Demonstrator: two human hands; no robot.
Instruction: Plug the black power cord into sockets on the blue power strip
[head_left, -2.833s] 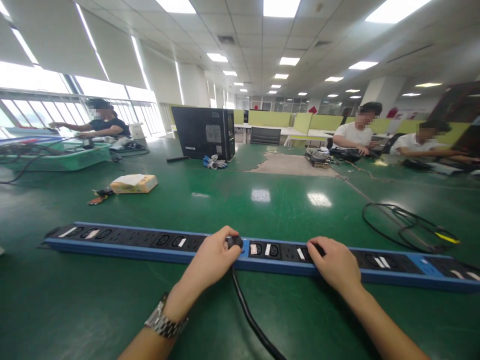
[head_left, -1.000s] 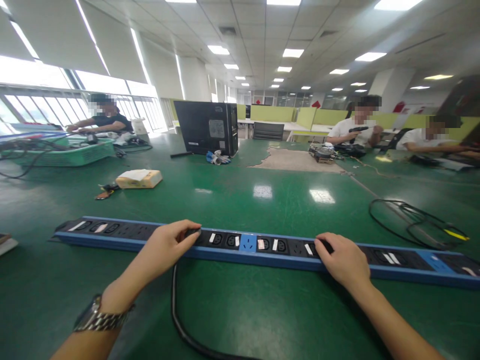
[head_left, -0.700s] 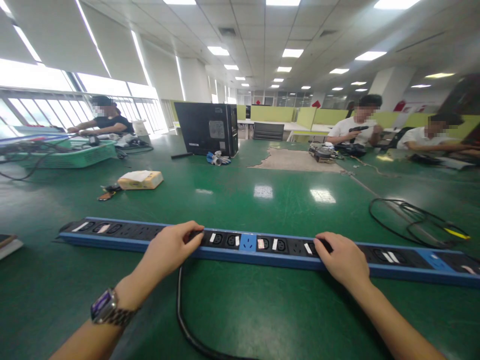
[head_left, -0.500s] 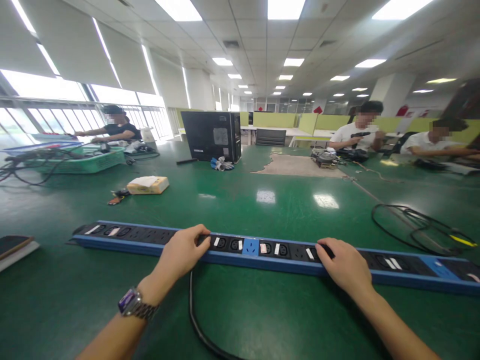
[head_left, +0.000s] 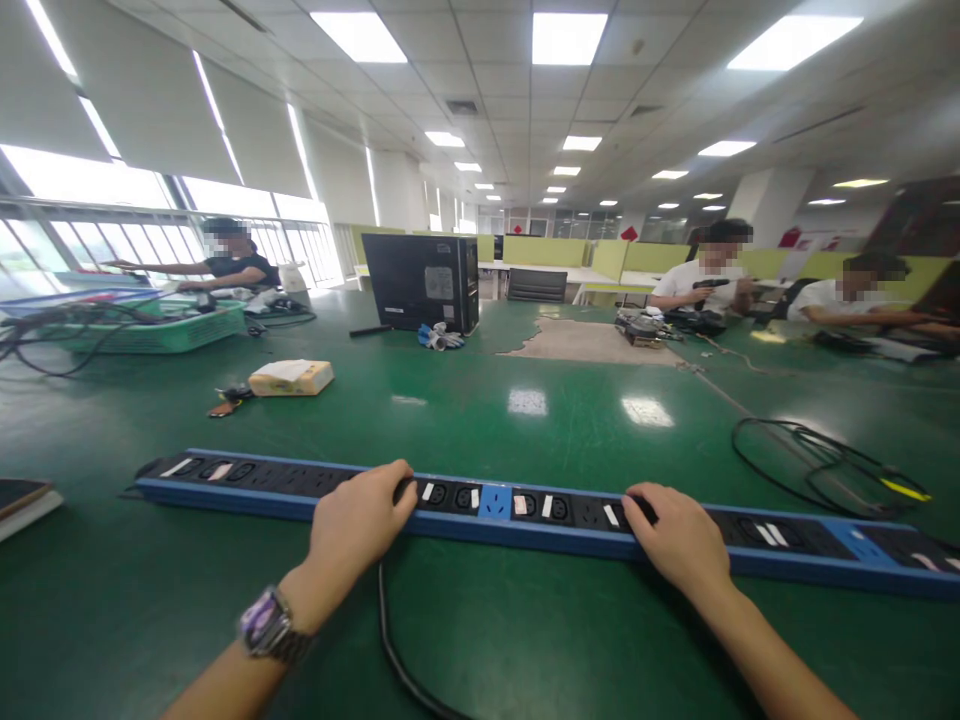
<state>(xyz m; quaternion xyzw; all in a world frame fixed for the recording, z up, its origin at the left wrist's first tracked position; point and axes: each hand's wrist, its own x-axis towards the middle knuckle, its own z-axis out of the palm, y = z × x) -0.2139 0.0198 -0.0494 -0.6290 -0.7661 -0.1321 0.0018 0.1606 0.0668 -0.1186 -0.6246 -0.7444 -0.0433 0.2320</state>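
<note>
A long blue power strip (head_left: 495, 502) with black sockets lies across the green table in front of me. My left hand (head_left: 356, 525), a watch on its wrist, grips a black plug (head_left: 403, 489) seated in a socket left of the strip's middle. The plug's black cable (head_left: 401, 672) runs down toward me. My right hand (head_left: 679, 540) rests on the strip to the right of the middle, fingers pressing on its top face.
A coil of black cable (head_left: 821, 462) lies at the right. A tan box (head_left: 291, 377) and small items sit left of centre, a black computer case (head_left: 424, 282) behind. A green basket (head_left: 150, 330) stands far left. Three people sit at the table's far sides.
My left hand has carried the plug from the strip's blue middle section to a socket further left. My right hand has stayed on the strip.
</note>
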